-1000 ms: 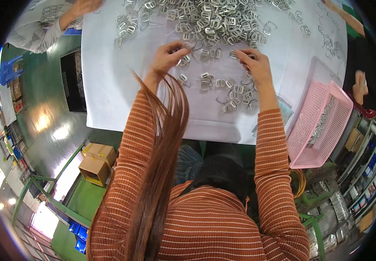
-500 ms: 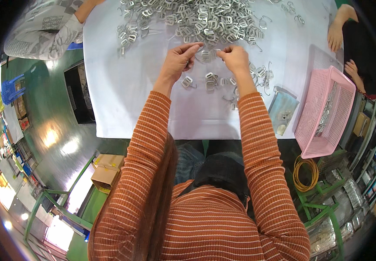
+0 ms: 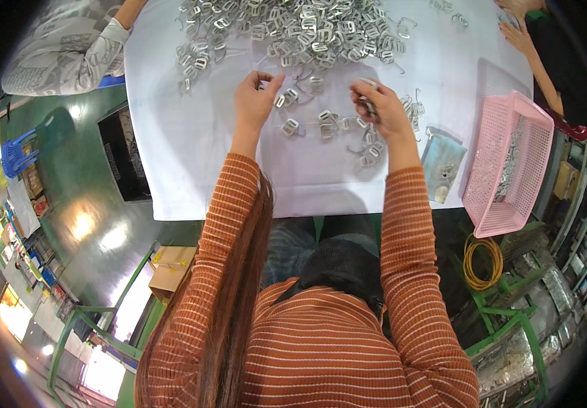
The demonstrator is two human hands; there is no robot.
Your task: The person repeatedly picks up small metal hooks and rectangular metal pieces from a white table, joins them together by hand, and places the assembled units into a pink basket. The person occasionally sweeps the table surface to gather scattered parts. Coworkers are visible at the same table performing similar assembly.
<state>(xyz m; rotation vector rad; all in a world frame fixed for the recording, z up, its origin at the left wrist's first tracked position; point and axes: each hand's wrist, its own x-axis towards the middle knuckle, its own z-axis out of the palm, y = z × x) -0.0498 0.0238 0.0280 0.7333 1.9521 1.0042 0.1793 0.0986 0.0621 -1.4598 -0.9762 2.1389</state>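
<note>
My left hand [image 3: 255, 105] is closed, with its fingertips around a bit of metal that looks like a buckle. Beside its thumb, a grey metal buckle with a wire hook [image 3: 290, 96] lies on the white cloth. Opposite, my right hand [image 3: 390, 112] is closed on one or more metal buckles [image 3: 369, 106], partly hidden by the fingers. Between and below the hands lie several loose buckles [image 3: 326, 121]. A large heap of similar buckles [image 3: 320, 30] spreads over the cloth beyond both hands.
A pink plastic basket [image 3: 481, 197] with metal pieces inside stands at the table's right edge. Left of it lies a bluish flat pouch [image 3: 441, 163]. Another person's hand [image 3: 516, 37] rests at the far right; a person's sleeve [image 3: 103, 58] is at the far left.
My hands have moved apart, the left one leftward and the right one slightly nearer. Metal now shows in my right hand. The person at the right has reached farther along the table.
</note>
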